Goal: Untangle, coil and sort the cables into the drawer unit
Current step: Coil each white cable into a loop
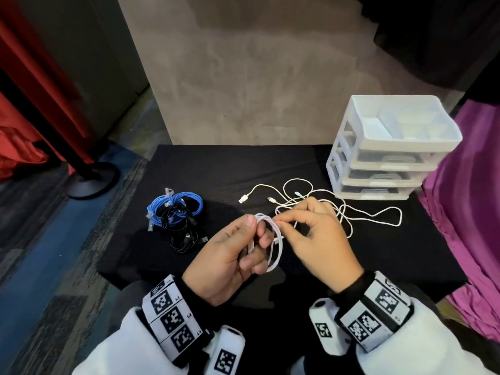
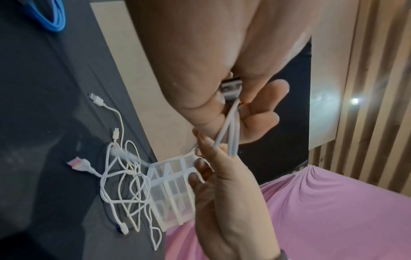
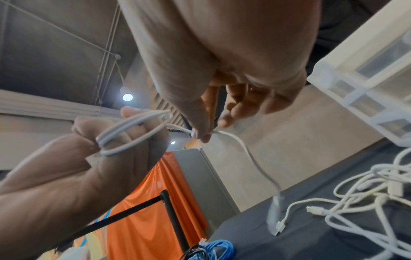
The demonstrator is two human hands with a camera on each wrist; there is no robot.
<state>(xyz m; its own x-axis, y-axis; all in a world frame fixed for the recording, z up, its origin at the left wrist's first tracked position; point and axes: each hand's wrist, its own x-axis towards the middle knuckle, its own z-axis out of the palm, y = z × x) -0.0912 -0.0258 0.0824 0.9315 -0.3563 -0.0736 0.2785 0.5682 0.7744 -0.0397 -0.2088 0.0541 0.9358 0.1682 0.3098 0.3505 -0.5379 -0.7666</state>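
Observation:
My left hand (image 1: 243,244) (image 3: 124,140) grips a small coil of white cable (image 1: 273,247) (image 2: 231,130) (image 3: 124,130) above the black table; a silver USB plug (image 2: 230,88) sits in its palm. My right hand (image 1: 305,226) (image 3: 200,133) pinches the same cable's free end just right of the coil, and its tail with a small plug (image 3: 279,227) dangles down. A tangle of loose white cables (image 1: 338,209) (image 2: 124,184) (image 3: 367,198) lies behind my hands. The white drawer unit (image 1: 389,147) (image 3: 367,73) stands at the back right, drawers shut.
Coiled blue cables (image 1: 173,204) (image 3: 220,248) and black cables (image 1: 184,234) lie in a heap at the table's left. A pink cloth (image 1: 470,212) hangs on the right. A black stand base (image 1: 92,180) and red fabric are on the floor at left.

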